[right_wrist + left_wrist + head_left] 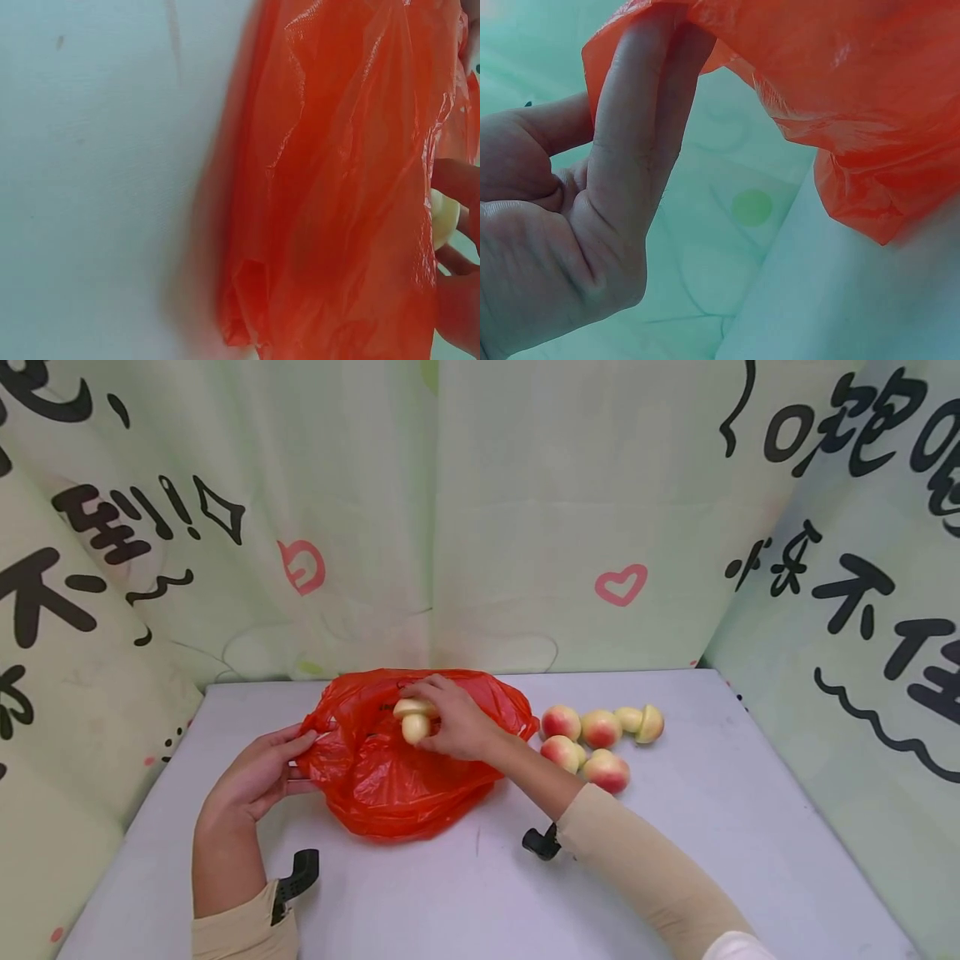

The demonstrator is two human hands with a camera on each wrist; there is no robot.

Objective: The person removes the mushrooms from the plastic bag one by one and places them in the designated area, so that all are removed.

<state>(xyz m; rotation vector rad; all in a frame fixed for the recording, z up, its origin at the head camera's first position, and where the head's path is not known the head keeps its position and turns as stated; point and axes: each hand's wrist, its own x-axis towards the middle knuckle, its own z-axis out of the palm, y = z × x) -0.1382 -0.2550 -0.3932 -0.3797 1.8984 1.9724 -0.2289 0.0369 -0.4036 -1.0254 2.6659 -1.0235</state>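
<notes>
A crinkled red plastic bag (397, 793) lies on the table with its mouth spread. My left hand (251, 777) pinches the bag's left rim between thumb and fingers; in the left wrist view, fingers of the left hand (622, 150) reach under the red film. Over the bag's mouth, my right hand (461, 722) grips a pale cream mushroom (416, 718), its stem end toward me. The right wrist view shows only part of the right hand (459, 300) behind the bag's side, with a sliver of the mushroom (444, 219). The bag's contents are hidden.
Right of the bag sit several mushrooms (607, 771) with rosy, yellowish caps, close together; one mushroom (641, 722) at the far right lies on its side. They rest on a white table (720, 827). Printed curtains (510, 527) hang behind and at both sides.
</notes>
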